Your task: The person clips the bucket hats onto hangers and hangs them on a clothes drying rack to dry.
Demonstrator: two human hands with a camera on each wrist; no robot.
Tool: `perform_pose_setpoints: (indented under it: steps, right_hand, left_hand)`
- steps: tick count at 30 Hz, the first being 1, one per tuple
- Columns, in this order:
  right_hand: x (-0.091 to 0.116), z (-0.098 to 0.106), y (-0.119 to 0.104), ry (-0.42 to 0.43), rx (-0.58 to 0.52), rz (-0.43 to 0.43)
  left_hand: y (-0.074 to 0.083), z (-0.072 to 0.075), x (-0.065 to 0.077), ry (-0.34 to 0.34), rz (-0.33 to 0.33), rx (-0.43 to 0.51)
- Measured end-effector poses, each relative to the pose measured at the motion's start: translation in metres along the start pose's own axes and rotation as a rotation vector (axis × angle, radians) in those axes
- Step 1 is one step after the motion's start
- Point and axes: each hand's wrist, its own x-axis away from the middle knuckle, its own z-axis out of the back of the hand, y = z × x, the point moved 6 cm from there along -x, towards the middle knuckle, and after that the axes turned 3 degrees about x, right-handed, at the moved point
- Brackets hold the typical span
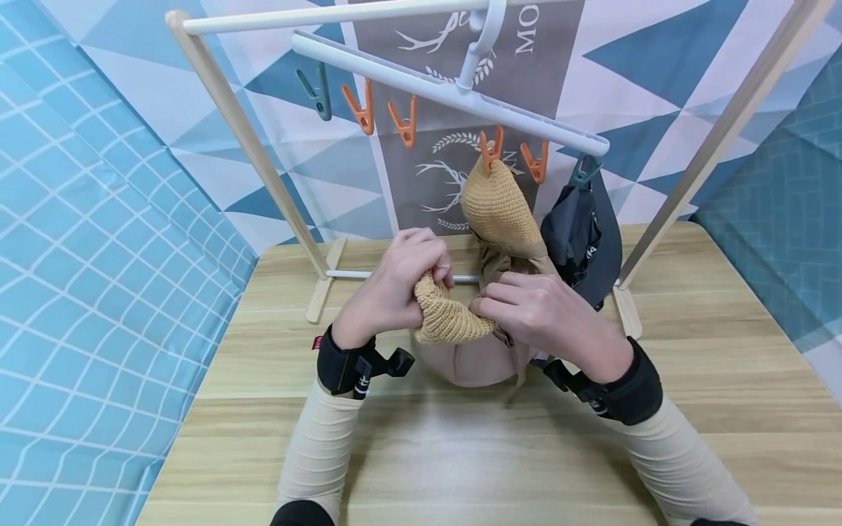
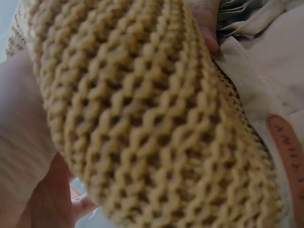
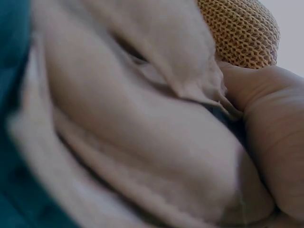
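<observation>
Both hands are on a tan knitted sun hat (image 1: 450, 314) with beige cloth (image 1: 470, 361) below it. My left hand (image 1: 401, 281) grips the knitted part at its left end, fingers curled over the top. At the other end, my right hand (image 1: 533, 307) pinches the edge where knit meets cloth. A brown label (image 2: 287, 147) shows on the cloth in the left wrist view. Right behind the hands, a knitted tan piece (image 1: 503, 204) hangs from an orange clip (image 1: 490, 150), with brownish cloth under it. In the right wrist view, beige folds (image 3: 142, 114) fill most of the picture.
A white hanger bar (image 1: 421, 84) slants below a wooden rack's top rail (image 1: 329, 14), bearing several orange and green clips. From a green clip (image 1: 585, 172) on the right hangs a dark cap (image 1: 582, 234). The rack's feet (image 1: 325, 281) stand on a wooden table (image 1: 263, 431).
</observation>
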Motion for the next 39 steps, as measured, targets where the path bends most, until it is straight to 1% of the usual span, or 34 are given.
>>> perform_pose_setpoints:
  steps: [2,4,9,12,15,17,20,23,25,27,31,33,35,37,39]
  right_hand:
    - [-0.001,-0.001,0.000,0.000,-0.002,0.001]
    - [-0.001,0.000,0.001,0.003,-0.007,-0.007]
    - [-0.001,0.002,0.004,0.036,-0.014,-0.023]
    - [0.000,0.002,0.006,0.042,-0.015,-0.027]
    - [0.001,0.002,0.007,0.036,-0.018,-0.032]
    - [0.002,0.004,0.008,0.029,-0.024,-0.038]
    - [0.002,0.008,0.008,0.021,-0.048,-0.042]
    - [0.001,0.010,0.006,0.020,-0.084,-0.040]
    - [0.001,0.011,0.005,0.026,-0.106,-0.035]
    - [0.002,0.013,0.004,0.037,-0.117,-0.033]
    - [0.004,0.012,0.006,0.056,-0.141,-0.031]
    - [0.004,0.010,0.008,0.060,-0.163,-0.033]
    - [0.004,0.009,0.011,0.058,-0.192,-0.048]
    - [0.005,0.007,0.016,0.057,-0.216,-0.081]
    - [0.006,0.006,0.022,0.050,-0.230,-0.137]
  left_hand:
    - [-0.001,0.001,0.000,0.004,0.002,-0.007]
    - [-0.001,0.002,0.000,0.023,-0.010,-0.006]
    - [-0.001,0.011,0.002,0.107,-0.043,-0.023]
    - [-0.004,0.018,0.006,0.145,-0.037,-0.026]
    - [-0.012,0.024,0.011,0.158,-0.024,0.016]
    - [-0.019,0.028,0.013,0.156,-0.009,0.072]
    - [-0.033,0.031,0.017,0.140,0.033,0.169]
    - [-0.046,0.029,0.020,0.098,0.100,0.256]
    - [-0.052,0.028,0.023,0.076,0.154,0.269]
    - [-0.056,0.025,0.024,0.058,0.198,0.263]
    - [-0.058,0.022,0.024,0.059,0.248,0.227]
    - [-0.056,0.023,0.024,0.077,0.249,0.213]
    - [-0.054,0.026,0.024,0.117,0.237,0.188]
    - [-0.052,0.033,0.024,0.179,0.216,0.148]
    - [-0.051,0.041,0.026,0.253,0.198,0.120]
